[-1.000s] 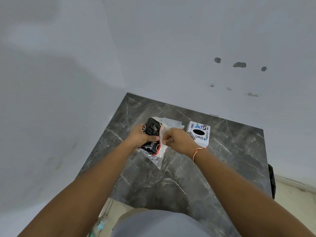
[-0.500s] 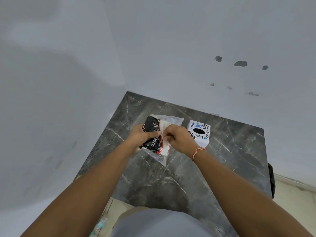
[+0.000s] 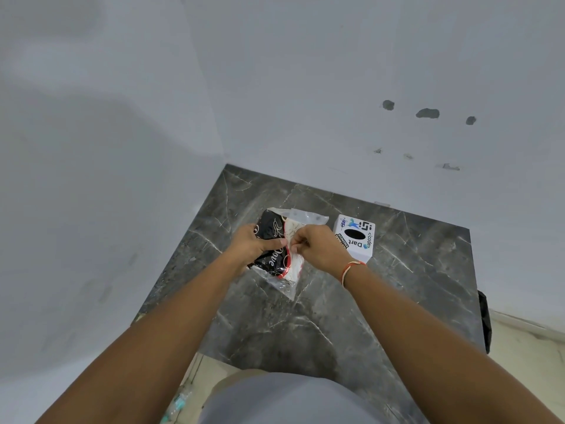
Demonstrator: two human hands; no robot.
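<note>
A folded black cloth (image 3: pixel 270 240) with white script and a red-and-cream edge lies inside a clear plastic bag (image 3: pixel 286 286) on the dark marble table (image 3: pixel 336 316). My left hand (image 3: pixel 252 244) grips the black cloth through the bag from the left, thumb on top. My right hand (image 3: pixel 318 247) pinches the cream edge of the packet at its middle, fingers curled. The bag's clear flap sticks out beyond my hands at the far end.
A white printed box (image 3: pixel 354 238) with a black oval hole stands just right of my right hand. White walls close the table on the left and back. A dark object (image 3: pixel 484 319) hangs at the table's right edge. Floor shows below the near edge.
The packet has been turned slightly and drawn a little closer together between both hands. My right hand has shifted left onto the cream edge.
</note>
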